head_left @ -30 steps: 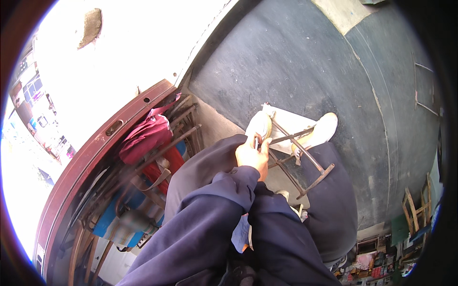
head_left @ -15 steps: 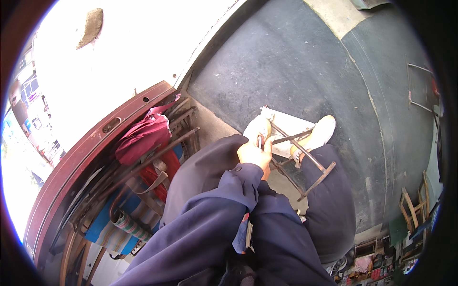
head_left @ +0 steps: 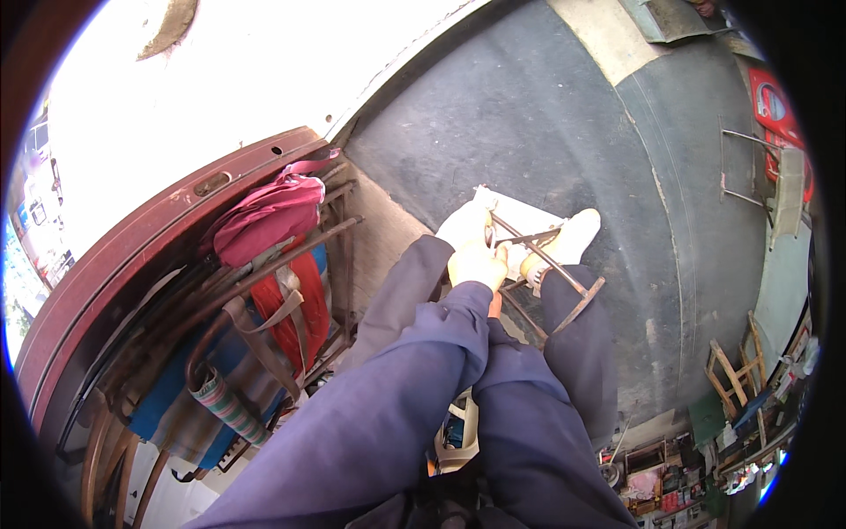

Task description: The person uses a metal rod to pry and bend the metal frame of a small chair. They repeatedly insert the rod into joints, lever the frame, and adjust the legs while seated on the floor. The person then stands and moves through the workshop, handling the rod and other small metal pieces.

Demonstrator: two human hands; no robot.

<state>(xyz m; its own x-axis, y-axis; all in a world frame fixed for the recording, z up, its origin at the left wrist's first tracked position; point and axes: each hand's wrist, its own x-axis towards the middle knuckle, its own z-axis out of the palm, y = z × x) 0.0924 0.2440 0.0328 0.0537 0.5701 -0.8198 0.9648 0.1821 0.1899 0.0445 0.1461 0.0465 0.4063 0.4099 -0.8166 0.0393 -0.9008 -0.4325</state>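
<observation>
My left hand (head_left: pixel 476 261) is closed near my left shoe (head_left: pixel 463 222), gripping a small metallic thing too hidden to name, beside a rusty metal frame (head_left: pixel 564 269). Under it, only a little of my right hand (head_left: pixel 495 302) shows; its fingers are hidden. The frame lies across a pale board (head_left: pixel 520 207) between my feet, slanting toward my right leg. My right shoe (head_left: pixel 577 236) is on the frame's other side. Between my forearms, lower down, is an open beige bag or container (head_left: pixel 463 436), its contents indistinct.
Left, maroon metal edging (head_left: pixel 115 238) borders piled metal frames, a pink bag (head_left: pixel 256 225), red straps (head_left: pixel 300 331) and striped cloth (head_left: pixel 181 423). Dark flooring (head_left: pixel 476 97) stretches beyond my feet. Wooden pieces (head_left: pixel 736 379), a folded chair frame (head_left: pixel 784 194) and red items (head_left: pixel 775 106) line the right.
My hands have moved slightly up and right, and my legs appear narrower in view. The camera view has shifted, showing more red items at the right and the bag between my forearms.
</observation>
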